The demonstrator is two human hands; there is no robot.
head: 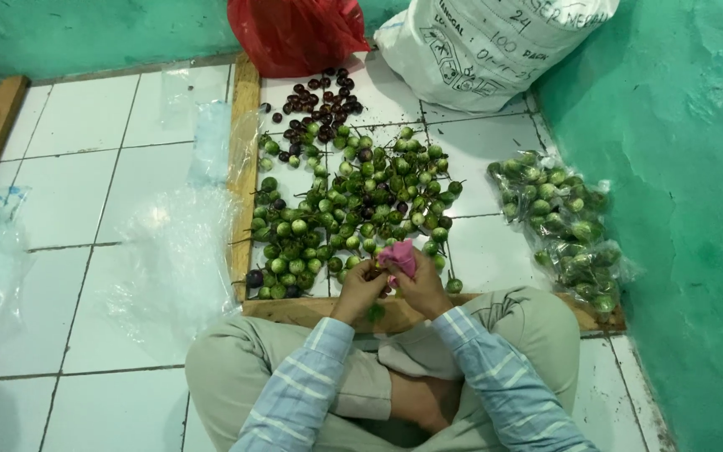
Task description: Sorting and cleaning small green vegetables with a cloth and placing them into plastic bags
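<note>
Head view: both hands meet just above the lap. Left hand [360, 289] and right hand [422, 285] share a pink cloth [399, 256]; right fingers clench on it, left fingers pinch something small against it, too small to tell. Cloth sits at the fingertips, likely for wiping. Green eggplants [353, 201] lie heaped on the floor [85, 209] just beyond the fingers, within reach. Filled bags [562, 226] sit well right of the fingers by the wall; white sack [487, 42] far beyond.
</note>
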